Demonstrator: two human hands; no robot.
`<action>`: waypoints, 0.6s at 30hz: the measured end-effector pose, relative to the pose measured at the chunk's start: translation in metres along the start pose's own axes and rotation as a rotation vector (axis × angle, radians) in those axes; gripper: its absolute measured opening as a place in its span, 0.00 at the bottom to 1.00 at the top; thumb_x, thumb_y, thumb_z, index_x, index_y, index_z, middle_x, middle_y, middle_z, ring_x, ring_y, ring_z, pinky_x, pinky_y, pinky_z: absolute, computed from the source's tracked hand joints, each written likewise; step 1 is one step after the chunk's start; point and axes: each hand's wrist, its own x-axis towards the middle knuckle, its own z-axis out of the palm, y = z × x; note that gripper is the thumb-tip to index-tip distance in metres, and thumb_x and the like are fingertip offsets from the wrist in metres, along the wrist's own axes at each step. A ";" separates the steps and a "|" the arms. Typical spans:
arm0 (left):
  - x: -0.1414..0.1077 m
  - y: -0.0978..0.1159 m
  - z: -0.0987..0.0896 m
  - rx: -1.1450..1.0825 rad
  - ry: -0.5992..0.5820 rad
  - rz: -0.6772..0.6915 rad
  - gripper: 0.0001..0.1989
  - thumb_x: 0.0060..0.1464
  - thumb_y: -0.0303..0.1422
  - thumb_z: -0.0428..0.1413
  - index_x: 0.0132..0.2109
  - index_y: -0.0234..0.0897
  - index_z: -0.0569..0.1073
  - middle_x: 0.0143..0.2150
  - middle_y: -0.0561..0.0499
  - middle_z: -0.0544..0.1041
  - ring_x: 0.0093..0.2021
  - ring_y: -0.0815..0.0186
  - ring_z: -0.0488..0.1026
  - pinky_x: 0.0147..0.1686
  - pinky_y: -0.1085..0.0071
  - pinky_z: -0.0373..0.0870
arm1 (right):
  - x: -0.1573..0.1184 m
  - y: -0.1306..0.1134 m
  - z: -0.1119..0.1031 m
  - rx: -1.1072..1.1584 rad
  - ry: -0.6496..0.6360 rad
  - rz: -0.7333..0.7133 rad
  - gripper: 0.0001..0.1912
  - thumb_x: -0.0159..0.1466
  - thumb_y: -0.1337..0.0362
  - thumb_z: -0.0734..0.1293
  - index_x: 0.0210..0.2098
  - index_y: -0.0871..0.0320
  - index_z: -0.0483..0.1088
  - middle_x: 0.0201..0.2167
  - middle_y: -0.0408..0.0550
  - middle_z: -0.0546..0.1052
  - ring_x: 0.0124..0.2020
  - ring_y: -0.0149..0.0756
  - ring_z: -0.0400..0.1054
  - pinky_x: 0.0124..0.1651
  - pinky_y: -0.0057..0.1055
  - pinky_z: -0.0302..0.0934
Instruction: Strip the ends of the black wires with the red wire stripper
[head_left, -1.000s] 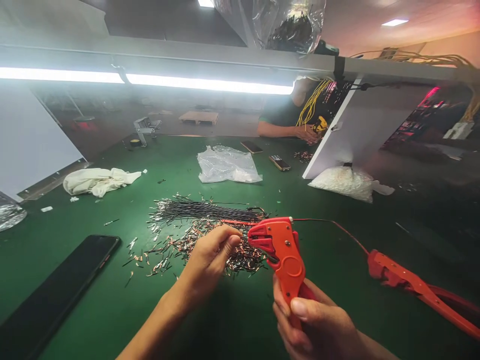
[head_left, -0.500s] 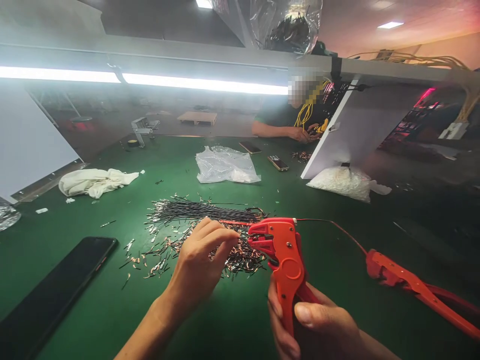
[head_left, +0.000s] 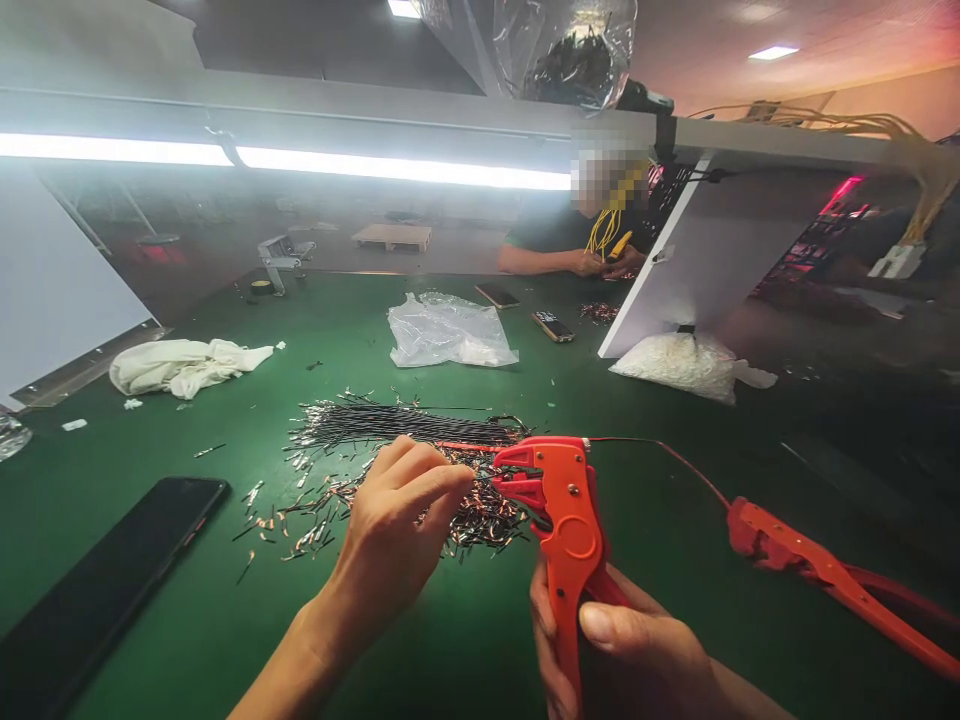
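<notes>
My right hand (head_left: pixel 637 640) is wrapped round the handles of a red and orange wire stripper (head_left: pixel 574 505), held upright with its jaws facing left. Just left of those jaws, my left hand (head_left: pixel 409 510) pinches a thin dark wire (head_left: pixel 481 478) between thumb and fingertips. Only a short bit of that wire shows, at the jaw opening; the rest is hidden by the hand. Behind lies a bundle of black wires (head_left: pixel 405 422) with bright ends. Under and around my left hand spread many cut wire bits (head_left: pixel 307 535), some with copper showing.
A second red wire stripper (head_left: pixel 840 570) lies at the right. At the left is a large black phone (head_left: pixel 120 580). A white cloth (head_left: pixel 187 368), a clear plastic bag (head_left: pixel 450 332), two phones and a bag of white pieces (head_left: pixel 675 365) lie farther back. A person (head_left: pixel 555 250) works across the table.
The view has shifted slightly. My hands and the wire stripper keep nearly the same places, and the dark wire shows a little more clearly at the jaws. Across the table, the person's hands have moved.
</notes>
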 end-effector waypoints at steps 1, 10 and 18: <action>0.000 0.000 0.000 -0.002 -0.005 -0.004 0.06 0.56 0.22 0.57 0.38 0.36 0.75 0.28 0.52 0.73 0.31 0.68 0.65 0.31 0.70 0.66 | 0.000 0.000 0.000 0.005 0.001 -0.001 0.14 0.64 0.59 0.63 0.42 0.65 0.67 0.25 0.50 0.74 0.26 0.32 0.69 0.33 0.29 0.65; -0.002 -0.001 0.002 -0.001 0.009 0.000 0.06 0.56 0.21 0.57 0.39 0.36 0.74 0.29 0.52 0.73 0.31 0.68 0.65 0.31 0.70 0.65 | -0.001 0.004 -0.004 -0.007 0.010 -0.054 0.12 0.66 0.60 0.62 0.39 0.65 0.67 0.21 0.45 0.70 0.20 0.26 0.64 0.26 0.23 0.62; -0.003 -0.002 0.003 0.066 -0.018 -0.021 0.05 0.58 0.22 0.56 0.39 0.36 0.72 0.28 0.54 0.74 0.30 0.68 0.65 0.32 0.69 0.63 | -0.006 0.006 0.000 -0.098 0.117 -0.093 0.12 0.64 0.58 0.65 0.36 0.62 0.66 0.21 0.41 0.67 0.19 0.24 0.61 0.22 0.19 0.54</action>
